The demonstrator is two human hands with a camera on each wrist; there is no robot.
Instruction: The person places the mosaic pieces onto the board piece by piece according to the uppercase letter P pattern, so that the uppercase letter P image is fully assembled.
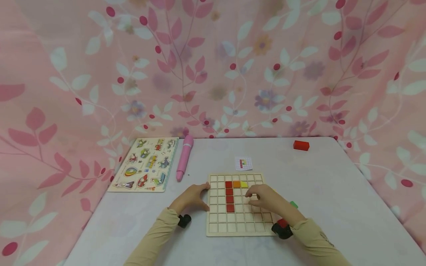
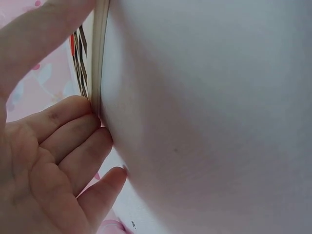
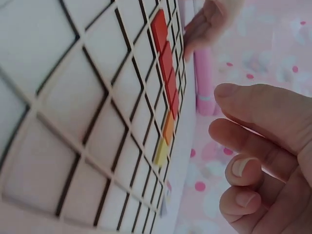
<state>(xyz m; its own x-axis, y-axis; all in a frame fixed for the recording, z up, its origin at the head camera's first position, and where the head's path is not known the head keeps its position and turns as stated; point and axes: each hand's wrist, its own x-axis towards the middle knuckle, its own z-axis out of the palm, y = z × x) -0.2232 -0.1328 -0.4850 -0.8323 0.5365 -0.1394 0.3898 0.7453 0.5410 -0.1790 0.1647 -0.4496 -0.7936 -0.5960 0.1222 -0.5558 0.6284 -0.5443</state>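
A wooden grid board (image 1: 217, 228) lies flat on the table. One column of it holds several red tiles (image 1: 230, 200), with an orange tile (image 1: 236, 184) and a yellow tile (image 1: 244, 184) side by side to the right of the top red one. My left hand (image 1: 193, 197) touches the board's left edge with thumb and fingers spread apart; in the left wrist view its fingertips (image 2: 92, 114) meet the rim. Over the board's right half hovers my right hand (image 1: 263, 197), fingers loosely bent. Its thumb and index finger (image 3: 234, 134) are apart with nothing between them.
Behind the board lies a small printed card (image 1: 243, 163). To the left are a pink pen-shaped stick (image 1: 184, 157) and a picture puzzle board (image 1: 168, 147). A red block (image 1: 301, 145) sits at the back right. Green (image 1: 294, 204) and red (image 1: 282, 222) pieces show beside my right forearm.
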